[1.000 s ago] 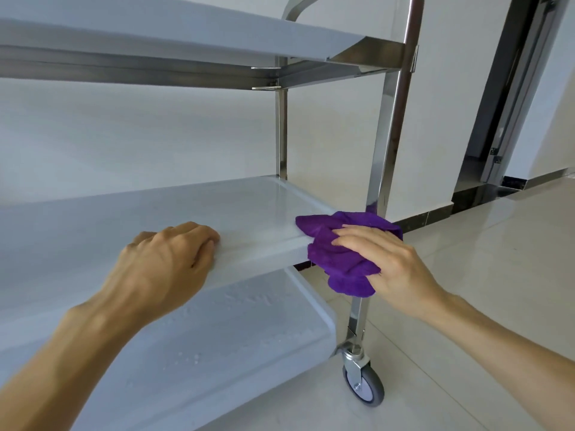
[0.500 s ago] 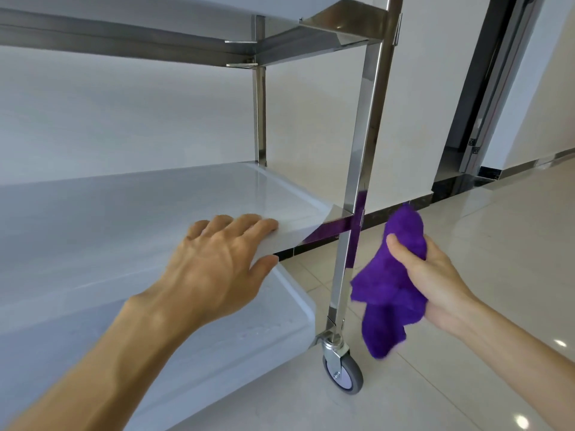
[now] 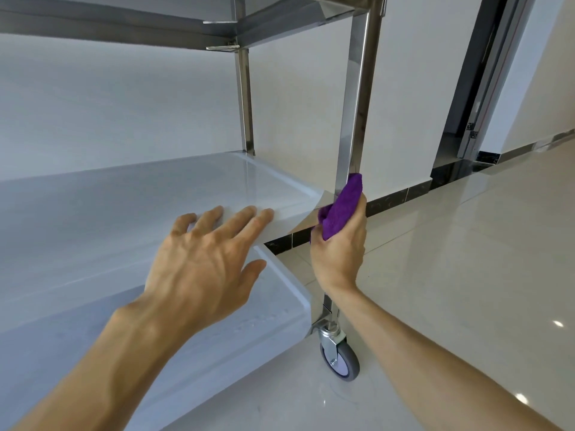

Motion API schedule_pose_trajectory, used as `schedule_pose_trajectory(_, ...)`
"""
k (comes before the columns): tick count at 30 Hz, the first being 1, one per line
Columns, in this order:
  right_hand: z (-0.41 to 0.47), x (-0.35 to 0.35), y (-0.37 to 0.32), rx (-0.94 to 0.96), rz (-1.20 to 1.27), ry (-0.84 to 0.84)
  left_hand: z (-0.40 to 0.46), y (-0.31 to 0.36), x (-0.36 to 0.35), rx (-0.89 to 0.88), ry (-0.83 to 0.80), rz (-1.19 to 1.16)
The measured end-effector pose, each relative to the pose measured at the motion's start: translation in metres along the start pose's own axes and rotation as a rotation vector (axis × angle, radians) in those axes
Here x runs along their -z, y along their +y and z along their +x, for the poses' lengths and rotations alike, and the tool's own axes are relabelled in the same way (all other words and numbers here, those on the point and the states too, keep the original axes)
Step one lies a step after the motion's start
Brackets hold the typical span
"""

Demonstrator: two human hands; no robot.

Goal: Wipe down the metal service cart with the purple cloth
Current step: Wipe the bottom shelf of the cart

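The cart's middle shelf (image 3: 130,194) and the lower shelf (image 3: 199,353) under it each show a bare pale surface. My left hand (image 3: 199,265) lies flat on the middle shelf's front edge, fingers straight and spread. My right hand (image 3: 339,247) grips the bunched purple cloth (image 3: 342,206) against the cart's front corner post (image 3: 354,104), seemingly touching it, above the caster wheel (image 3: 340,359).

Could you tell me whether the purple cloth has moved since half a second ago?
Yes. The purple cloth, gripped in the right hand, has gone from hanging clear of the cart to pressing against the near corner post, beside the middle shelf.
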State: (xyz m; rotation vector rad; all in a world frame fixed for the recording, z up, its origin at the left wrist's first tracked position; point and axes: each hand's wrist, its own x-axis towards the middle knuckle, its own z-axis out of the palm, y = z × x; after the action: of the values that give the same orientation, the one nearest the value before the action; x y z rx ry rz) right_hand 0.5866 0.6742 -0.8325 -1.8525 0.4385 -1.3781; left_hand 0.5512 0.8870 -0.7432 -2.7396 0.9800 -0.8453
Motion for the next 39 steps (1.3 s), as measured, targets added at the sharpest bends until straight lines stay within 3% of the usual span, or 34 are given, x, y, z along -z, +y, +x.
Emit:
schedule_pose_trajectory(2, -0.011, -0.006, 0.013, -0.032, -0.009, -0.034, 0.001, -0.002, -0.003, 0.000, 0.019, 0.006)
schedule_pose_trajectory(6, -0.044, 0.000, 0.050, -0.286, 0.078, -0.300, 0.003, -0.006, -0.005, 0.008, 0.013, -0.008)
schedule_pose_trajectory(8, -0.049, 0.005, 0.055, -0.352, 0.089, -0.355, 0.003, -0.008, -0.006, 0.017, 0.005, -0.015)
schedule_pose_trajectory(14, 0.013, -0.013, 0.010, -0.274, 0.133, -0.143, 0.004, -0.011, -0.006, 0.021, 0.018, -0.051)
schedule_pose_trajectory(17, 0.009, -0.015, 0.015, -0.229, 0.125, -0.133, 0.004, -0.011, -0.007, 0.025, 0.015, -0.067)
schedule_pose_trajectory(22, -0.029, -0.016, 0.052, -0.235, 0.163, -0.212, 0.005, -0.012, -0.011, 0.025, 0.031, -0.078)
schedule_pose_trajectory(29, -0.067, 0.008, 0.085, -0.383, 0.117, -0.520, 0.001, -0.006, -0.014, 0.044, 0.066, -0.050)
schedule_pose_trajectory(32, -0.065, 0.028, 0.084, -0.401, 0.048, -0.625, 0.000, -0.009, -0.013, -0.041, 0.122, -0.024)
schedule_pose_trajectory(36, -0.073, 0.070, 0.073, -0.440, 0.035, -0.618, -0.022, -0.019, -0.022, -0.328, 0.296, -0.048)
schedule_pose_trajectory(39, -0.072, 0.084, 0.048, -0.429, 0.148, -0.687, -0.062, -0.023, -0.042, -0.430, 0.223, -0.037)
